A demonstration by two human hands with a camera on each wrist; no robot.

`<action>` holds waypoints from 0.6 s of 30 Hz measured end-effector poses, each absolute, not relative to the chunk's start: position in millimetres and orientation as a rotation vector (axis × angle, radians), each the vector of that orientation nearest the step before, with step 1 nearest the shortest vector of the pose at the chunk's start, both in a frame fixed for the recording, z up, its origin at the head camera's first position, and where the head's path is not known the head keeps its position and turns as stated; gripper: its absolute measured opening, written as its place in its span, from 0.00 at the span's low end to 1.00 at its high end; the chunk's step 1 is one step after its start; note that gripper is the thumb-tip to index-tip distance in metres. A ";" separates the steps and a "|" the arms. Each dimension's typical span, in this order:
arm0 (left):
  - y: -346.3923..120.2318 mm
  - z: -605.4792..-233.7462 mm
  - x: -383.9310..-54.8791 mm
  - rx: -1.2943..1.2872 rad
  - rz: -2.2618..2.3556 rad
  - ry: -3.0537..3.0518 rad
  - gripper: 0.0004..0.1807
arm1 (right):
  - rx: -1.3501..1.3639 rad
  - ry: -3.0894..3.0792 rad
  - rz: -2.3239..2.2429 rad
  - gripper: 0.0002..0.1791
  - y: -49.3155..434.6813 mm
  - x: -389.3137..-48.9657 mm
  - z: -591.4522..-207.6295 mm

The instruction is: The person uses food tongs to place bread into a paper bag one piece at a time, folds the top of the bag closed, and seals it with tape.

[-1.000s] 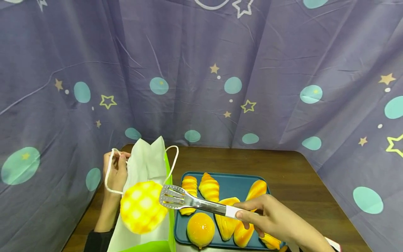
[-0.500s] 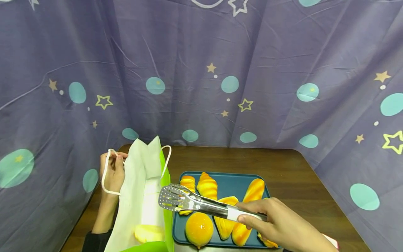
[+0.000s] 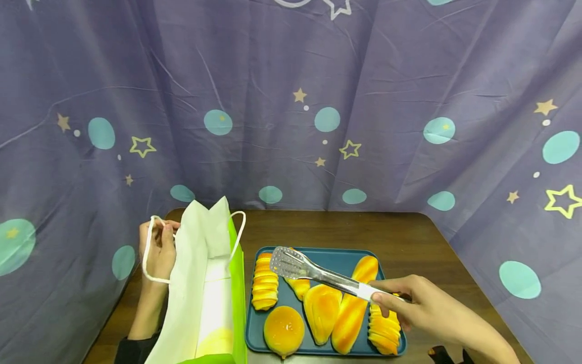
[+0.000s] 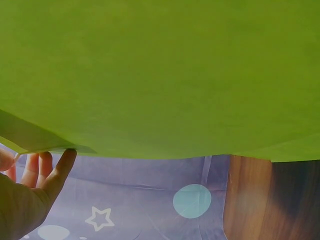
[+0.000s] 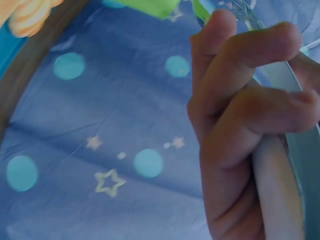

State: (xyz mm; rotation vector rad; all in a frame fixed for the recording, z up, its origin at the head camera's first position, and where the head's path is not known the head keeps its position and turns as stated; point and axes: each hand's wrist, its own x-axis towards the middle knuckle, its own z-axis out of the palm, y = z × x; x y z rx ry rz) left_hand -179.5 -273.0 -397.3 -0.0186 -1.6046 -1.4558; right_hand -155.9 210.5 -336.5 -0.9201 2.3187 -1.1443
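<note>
My left hand (image 3: 159,255) pinches the upper edge of a green paper bag (image 3: 238,308), beside its white cord handle (image 3: 146,258). In the left wrist view the bag's green side (image 4: 165,80) fills most of the picture. The bag stands open at the top, and part of a yellow bun (image 3: 218,342) shows at the bottom inside. My right hand (image 3: 418,303) holds metal tongs (image 3: 325,275) by their white grip, fingers curled round it. The tongs' slotted tip is above a blue tray (image 3: 334,256) and partly hides a croissant (image 3: 297,287); nothing is between the tips.
On the tray lie a round glazed bun (image 3: 284,331), a ridged roll (image 3: 265,283), a folded pastry (image 3: 322,311), a long loaf (image 3: 352,313) and another ridged roll (image 3: 384,331). A brown wooden table (image 3: 400,237) bears everything; a patterned curtain (image 3: 273,76) hangs behind.
The yellow bun has been released from the tongs and dropped into the bag. My right hand has moved the tongs rightward, from the bag's mouth to over the tray. My left hand stays on the bag.
</note>
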 end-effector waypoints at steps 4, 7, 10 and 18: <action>-271.4 -396.9 -180.2 -0.028 -1.469 -1.597 0.08 | -0.787 2.380 -1.035 0.14 217.3 -169.1 -351.5; -270.6 -397.6 -180.1 -0.023 -1.461 -1.604 0.08 | -0.685 2.435 -0.972 0.17 223.7 -180.0 -365.1; -270.5 -398.7 -179.7 -0.022 -1.468 -1.589 0.08 | -0.582 2.489 -0.931 0.18 229.3 -189.2 -378.0; -271.1 -401.3 -181.7 -0.085 -1.498 -1.533 0.09 | -0.408 2.531 -0.844 0.20 227.8 -203.0 -402.0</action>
